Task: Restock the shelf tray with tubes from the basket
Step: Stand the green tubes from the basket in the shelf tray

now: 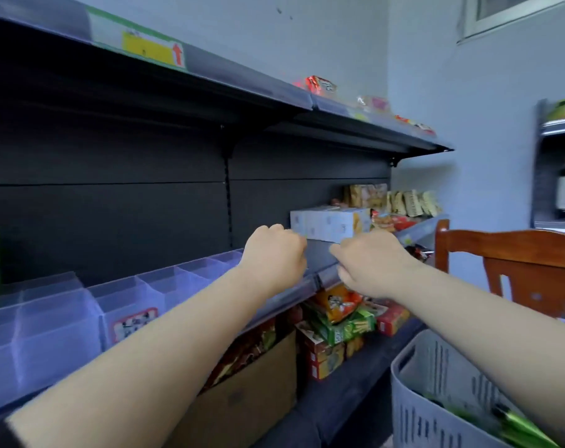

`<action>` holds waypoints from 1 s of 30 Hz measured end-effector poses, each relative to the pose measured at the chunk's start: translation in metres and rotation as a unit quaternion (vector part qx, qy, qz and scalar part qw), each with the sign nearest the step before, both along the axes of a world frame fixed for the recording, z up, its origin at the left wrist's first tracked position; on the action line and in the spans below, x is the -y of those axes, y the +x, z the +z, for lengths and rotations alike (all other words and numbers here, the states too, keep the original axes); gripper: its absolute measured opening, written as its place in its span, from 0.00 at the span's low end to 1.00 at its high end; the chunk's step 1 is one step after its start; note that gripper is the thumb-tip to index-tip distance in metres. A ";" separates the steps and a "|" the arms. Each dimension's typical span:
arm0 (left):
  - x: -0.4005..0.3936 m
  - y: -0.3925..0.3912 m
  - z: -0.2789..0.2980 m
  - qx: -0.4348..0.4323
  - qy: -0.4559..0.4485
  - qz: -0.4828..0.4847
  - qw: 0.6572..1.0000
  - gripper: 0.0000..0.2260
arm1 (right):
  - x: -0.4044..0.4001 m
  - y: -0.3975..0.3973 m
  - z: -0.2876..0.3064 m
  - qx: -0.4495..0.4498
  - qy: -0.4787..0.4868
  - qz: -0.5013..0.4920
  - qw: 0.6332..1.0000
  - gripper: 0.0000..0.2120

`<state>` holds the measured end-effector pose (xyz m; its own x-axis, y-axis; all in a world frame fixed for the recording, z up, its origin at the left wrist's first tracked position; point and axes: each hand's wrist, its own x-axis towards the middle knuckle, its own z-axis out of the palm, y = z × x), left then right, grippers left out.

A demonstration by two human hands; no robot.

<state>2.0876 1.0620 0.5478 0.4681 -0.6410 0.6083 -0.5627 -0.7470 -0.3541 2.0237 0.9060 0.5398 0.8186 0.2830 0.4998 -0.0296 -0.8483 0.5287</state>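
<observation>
- Head view: left hand (274, 253) and right hand (368, 263) both reach to the front edge of the middle shelf (320, 253), just in front of a white box (329, 223).
- Fingers of both hands are curled away from the camera. Nothing shows in either hand, but whether they pinch the shelf lip or something small I cannot tell.
- Tubes (520, 428): green, glossy ends poking up in the grey basket (436, 399), well below and right of the white box. Not yet picked up.
- Long axis looks tilted, lower end buried toward the basket's left, upper end toward the lower right corner. Heavily cropped, so cap end is unclear.
- Handling guess: light, fairly stiff, slick foil-like skin. Best gripped across the middle of the body, with fingers wrapped round rather than by the tip.
- Clear shelf tray (125, 305) with divided slots sits left of the white box, and its visible slots look empty.
</observation>
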 end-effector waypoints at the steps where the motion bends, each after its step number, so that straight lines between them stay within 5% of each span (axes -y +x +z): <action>1: 0.023 -0.004 -0.011 -0.007 0.007 -0.024 1.000 0.10 | 0.020 -0.011 -0.010 -0.008 0.004 -0.018 1.000 0.09; 10: 0.180 -0.047 -0.110 -0.104 0.067 -0.185 0.975 0.11 | 0.155 -0.083 -0.094 -0.089 0.102 -0.171 0.976 0.08; 30: 0.365 -0.025 -0.255 -0.423 0.138 -0.204 0.872 0.10 | 0.292 -0.083 -0.263 -0.138 0.411 -0.364 0.824 0.04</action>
